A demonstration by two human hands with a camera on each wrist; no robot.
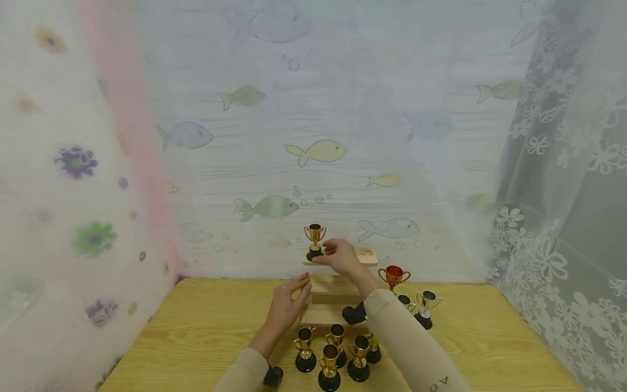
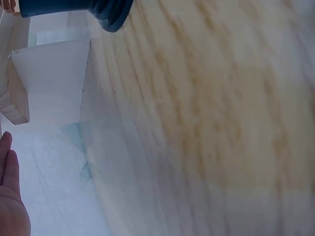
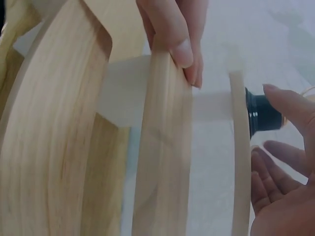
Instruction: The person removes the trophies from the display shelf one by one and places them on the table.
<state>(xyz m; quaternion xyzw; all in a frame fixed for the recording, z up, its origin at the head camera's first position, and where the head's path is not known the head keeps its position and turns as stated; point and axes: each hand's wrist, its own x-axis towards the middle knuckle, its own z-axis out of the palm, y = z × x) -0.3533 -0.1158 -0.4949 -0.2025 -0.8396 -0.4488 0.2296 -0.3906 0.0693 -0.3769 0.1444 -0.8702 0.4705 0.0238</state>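
A small gold trophy cup [image 1: 315, 233] on a black base stands upright at the left end of the top tier of a stepped wooden stand [image 1: 333, 282]. My right hand [image 1: 343, 256] is beside it. In the right wrist view, the thumb [image 3: 290, 105] lies against the black base [image 3: 266, 112], while the other fingers [image 3: 275, 169] are spread lower, near the top tier [image 3: 241, 162]. My left hand [image 1: 286, 299] rests extended fingers on the left end of the middle tier [image 3: 165, 142]. Several gold trophy cups [image 1: 330, 355] stand on the table before the stand.
Right of the stand are a bronze-coloured cup [image 1: 393, 275] and two silver cups, one [image 1: 427, 302] plainly visible, the other partly behind my right sleeve [image 1: 406, 337]. The wooden table [image 1: 215, 316] backs onto a fish-patterned curtain [image 1: 313, 109].
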